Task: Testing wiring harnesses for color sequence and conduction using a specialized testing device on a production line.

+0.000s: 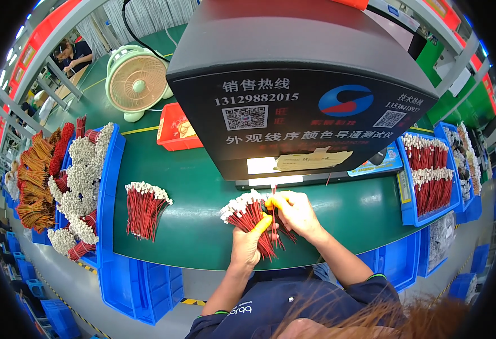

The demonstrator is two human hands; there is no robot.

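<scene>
My left hand is closed around a bunch of red wires with white connectors, its connector ends pointing away from me. Yellow coverings show on the thumb and some fingertips. Beside it, my right hand pinches a single red wire near its white end, just below the lit opening of a black box-shaped machine. The right fingers partly hide that wire. To the left, another bundle of red wires lies on the green table, white connectors at the far end.
A blue bin at the left holds bundled wires with white connectors; orange wire bundles lie beyond it. A green fan and a red tray stand behind. On the right, a blue bin holds red wire bundles.
</scene>
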